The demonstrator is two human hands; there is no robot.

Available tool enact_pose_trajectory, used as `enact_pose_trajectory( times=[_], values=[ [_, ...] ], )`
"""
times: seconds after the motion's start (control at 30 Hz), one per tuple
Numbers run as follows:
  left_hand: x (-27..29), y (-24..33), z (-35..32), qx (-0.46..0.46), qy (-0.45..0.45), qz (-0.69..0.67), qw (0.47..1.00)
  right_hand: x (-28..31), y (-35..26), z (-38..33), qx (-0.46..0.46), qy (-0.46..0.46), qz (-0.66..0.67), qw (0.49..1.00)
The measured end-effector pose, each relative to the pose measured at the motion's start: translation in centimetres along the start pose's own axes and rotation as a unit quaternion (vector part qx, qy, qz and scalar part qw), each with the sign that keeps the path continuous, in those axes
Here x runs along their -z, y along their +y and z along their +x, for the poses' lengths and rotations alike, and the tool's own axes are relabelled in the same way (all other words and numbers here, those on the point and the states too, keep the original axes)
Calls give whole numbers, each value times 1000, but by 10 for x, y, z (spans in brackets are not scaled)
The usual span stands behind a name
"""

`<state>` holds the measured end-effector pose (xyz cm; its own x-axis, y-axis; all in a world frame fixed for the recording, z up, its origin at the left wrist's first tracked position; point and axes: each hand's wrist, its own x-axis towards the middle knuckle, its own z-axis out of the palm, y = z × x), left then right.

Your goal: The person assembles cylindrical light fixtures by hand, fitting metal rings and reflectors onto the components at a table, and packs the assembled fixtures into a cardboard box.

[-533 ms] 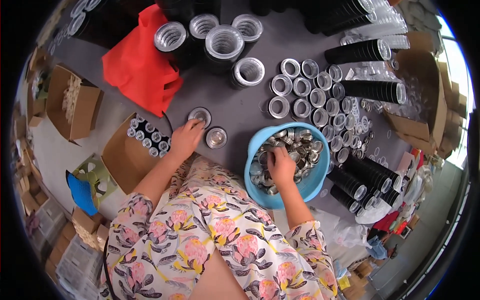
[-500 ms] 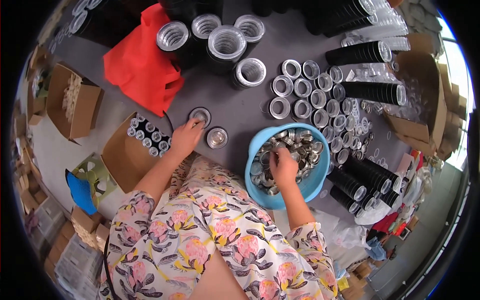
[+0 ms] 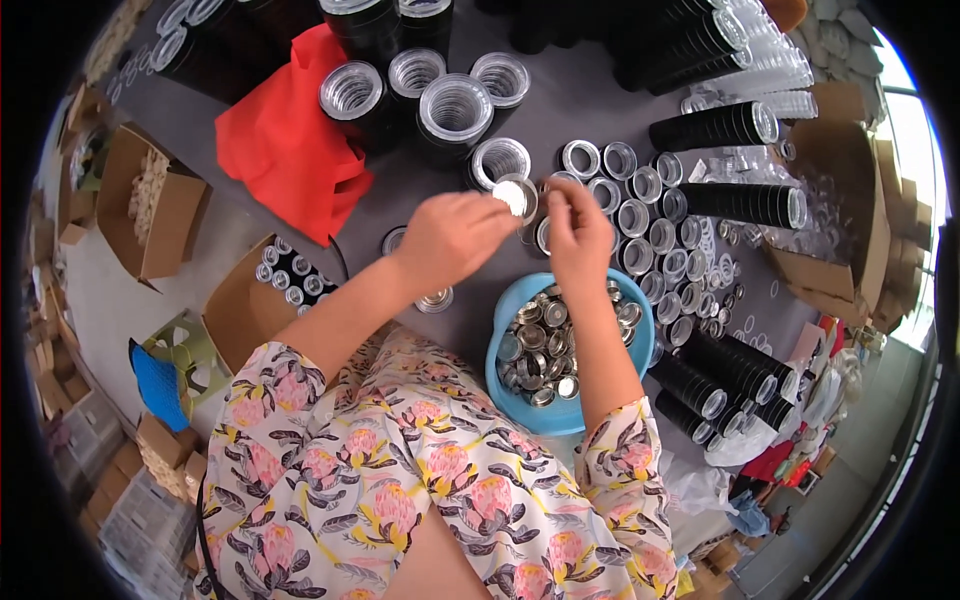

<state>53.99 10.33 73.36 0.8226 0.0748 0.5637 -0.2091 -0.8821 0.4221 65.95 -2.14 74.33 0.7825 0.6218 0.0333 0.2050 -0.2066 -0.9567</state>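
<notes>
My left hand (image 3: 458, 232) is raised over the table and pinches a shiny round metal lid (image 3: 515, 197) by its edge. Close to its right, my right hand (image 3: 581, 232) has its fingers pressed together; whatever sits between them is hidden. Below the right forearm, a blue basin (image 3: 503, 402) holds many silver metal caps (image 3: 545, 345). Partly covered by my left forearm, one round lid (image 3: 434, 300) lies near the table's front edge, and another round piece (image 3: 392, 239) lies just beyond it.
Black tubes of stacked clear-rimmed rings (image 3: 455, 108) stand beyond my hands. Loose clear rings (image 3: 633, 217) spread to the right, beside lying black stacks (image 3: 745, 204). A red cloth bag (image 3: 290, 140) is at the left, with an open cardboard box (image 3: 245, 320) below it.
My right hand has come up out of the basin. My left hand has left the round piece on the table and moved right, now holding a lid up beside the right hand.
</notes>
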Motion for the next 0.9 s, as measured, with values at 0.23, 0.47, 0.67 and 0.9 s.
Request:
enact_pose_trajectory(
  times=[0.23,0.47,0.67,0.9],
  values=[
    [-18,-24,15,207,-121,97,966,56,19,-55,-87,72,-20,993],
    [-12,-19,17,172,-160,123,964,80,52,-122,-156,24,-200,967],
    [-26,-19,11,224,-179,130,949,29,78,-140,46,-40,-329,943],
    [17,17,-11,162,-10,-6,987,10,94,-149,-33,-17,-336,941]
  ],
)
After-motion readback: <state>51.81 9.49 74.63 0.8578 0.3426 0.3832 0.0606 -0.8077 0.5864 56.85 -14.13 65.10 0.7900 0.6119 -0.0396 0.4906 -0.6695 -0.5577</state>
